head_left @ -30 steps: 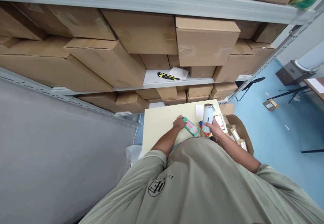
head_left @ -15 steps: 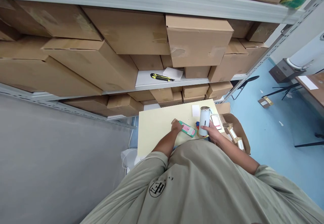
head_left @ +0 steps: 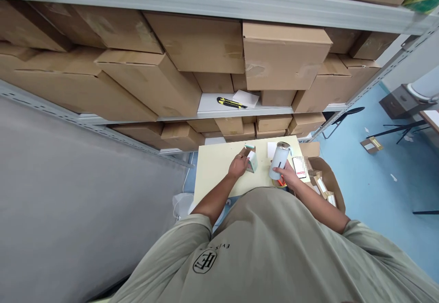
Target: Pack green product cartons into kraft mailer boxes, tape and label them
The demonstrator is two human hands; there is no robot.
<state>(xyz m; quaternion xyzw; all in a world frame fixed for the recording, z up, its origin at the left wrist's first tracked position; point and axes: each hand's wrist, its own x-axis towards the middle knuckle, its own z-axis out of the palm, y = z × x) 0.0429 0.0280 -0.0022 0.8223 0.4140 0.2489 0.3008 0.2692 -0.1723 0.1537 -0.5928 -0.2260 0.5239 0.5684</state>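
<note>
My left hand (head_left: 238, 164) is closed round a small green and white box (head_left: 251, 159), holding it on end above the pale yellow table (head_left: 216, 170). My right hand (head_left: 286, 175) grips a white cylindrical bottle (head_left: 279, 160) with a silver top, tilted a little, over a roll of tape (head_left: 278, 183) at the table's near edge. A phone (head_left: 299, 166) lies just right of the bottle. A white slip of paper (head_left: 271, 149) lies behind it.
Metal shelving packed with cardboard boxes (head_left: 284, 55) rises right behind the table. A yellow and black utility knife (head_left: 230, 103) and a white pad lie on the middle shelf. An open carton (head_left: 324, 184) of small boxes stands right of the table. Blue floor to the right.
My left hand has lifted the green box from lying flat to standing on end and moved it left. The bottle stays in my right hand.
</note>
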